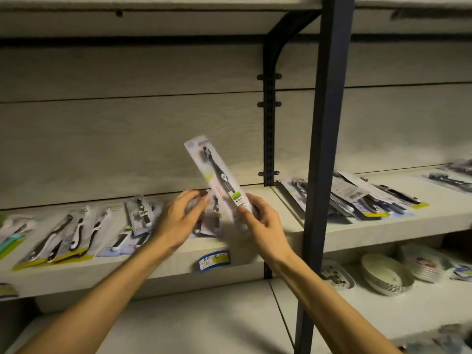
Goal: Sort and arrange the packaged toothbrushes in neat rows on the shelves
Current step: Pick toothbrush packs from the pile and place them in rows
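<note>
The right hand (263,221) pinches a packaged toothbrush (217,178) by its lower end, tilted above the pale wood-grain shelf (255,254). The left hand (180,221), fingers loosely spread, hovers over packs lying there (63,236). A dark upright post (329,123) stands beyond.

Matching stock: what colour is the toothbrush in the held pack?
Dark grey to black, in the pack the right hand holds; head view.

Lighting: dim, warm, brightest at centre on the back panel (127,139); corners fall dark. Shadows: under the shelf (158,267). Blur: both hands and packages (74,233) smeared, possibly by motion. Distortion: wide-angle bowing of the upright post (324,149) and shelf edges.
</note>
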